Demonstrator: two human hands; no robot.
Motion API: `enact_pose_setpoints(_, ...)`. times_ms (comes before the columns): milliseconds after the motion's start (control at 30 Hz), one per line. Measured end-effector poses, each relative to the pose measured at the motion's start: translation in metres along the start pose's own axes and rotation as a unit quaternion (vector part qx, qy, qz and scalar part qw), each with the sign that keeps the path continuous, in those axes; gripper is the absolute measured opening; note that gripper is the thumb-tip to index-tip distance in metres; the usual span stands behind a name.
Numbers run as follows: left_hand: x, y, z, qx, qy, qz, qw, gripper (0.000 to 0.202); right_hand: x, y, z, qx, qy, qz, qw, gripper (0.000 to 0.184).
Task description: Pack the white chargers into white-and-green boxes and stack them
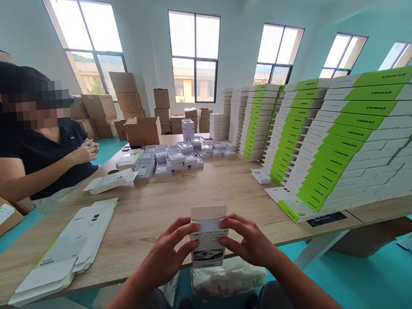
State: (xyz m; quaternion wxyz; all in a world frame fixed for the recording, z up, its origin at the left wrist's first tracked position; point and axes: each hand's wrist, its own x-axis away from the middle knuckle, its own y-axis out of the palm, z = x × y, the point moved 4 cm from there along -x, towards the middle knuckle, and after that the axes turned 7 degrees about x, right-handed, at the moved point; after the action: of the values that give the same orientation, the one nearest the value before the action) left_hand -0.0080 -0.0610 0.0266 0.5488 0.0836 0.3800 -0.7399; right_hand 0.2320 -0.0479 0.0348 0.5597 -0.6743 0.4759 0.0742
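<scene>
Between my two hands is a small white printed carton (209,250), held upright at the table's front edge with its top flap raised. A pale tray shows in its open top. My left hand (167,248) grips the carton's left side, thumb on the front and fingers behind the upper edge. On the right side, my right hand (250,240) pinches it the same way. Flattened white cartons (70,246) lie in a pile on the table to the left of my hands.
Tall stacks of white and green boxes (334,154) line the table's right side. Pale plastic trays (174,157) are heaped at the back, near an open cardboard box (143,131). A co-worker (38,153) sits at the left with something small in hand. A wrapped bundle (228,277) lies below the table edge.
</scene>
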Motion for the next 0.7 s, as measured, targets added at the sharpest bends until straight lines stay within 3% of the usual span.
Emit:
enact_pose_setpoints(133, -0.002, -0.001, 0.010, -0.049, 0.004, 0.000, 0.999, 0.026, -0.008, -0.014, -0.007, 0.032, -0.027, 0.011, 0.999, 0.021)
enact_pose_setpoints(300, 0.003, 0.001, 0.019, -0.068, 0.051, 0.078, 0.993, 0.018, -0.010, -0.016, -0.017, 0.030, -0.078, 0.026, 0.996, 0.038)
enact_pose_setpoints(367, 0.003, 0.000, 0.027, -0.077, 0.068, 0.069, 0.992, 0.025, -0.012, -0.017, -0.022, 0.037, -0.074, 0.011, 0.996, 0.034)
enact_pose_setpoints(433, 0.001, 0.001, 0.036, -0.087, 0.051, 0.039, 0.994, 0.025, -0.018, -0.019, -0.027, 0.031, -0.040, -0.015, 0.999, 0.019)
enact_pose_setpoints(500, -0.004, 0.000, 0.043, -0.089, -0.003, 0.036, 0.995, 0.011, -0.023, -0.021, -0.031, -0.005, 0.021, -0.027, 0.999, 0.005)
enact_pose_setpoints(633, -0.009, 0.003, 0.046, -0.053, -0.131, 0.102, 0.985, 0.011, -0.030, -0.018, -0.029, -0.044, 0.147, -0.019, 0.988, 0.010)
enact_pose_setpoints(700, -0.010, 0.006, 0.044, -0.024, -0.165, 0.139, 0.976, 0.020, -0.031, -0.015, -0.027, -0.051, 0.191, -0.002, 0.980, 0.013)
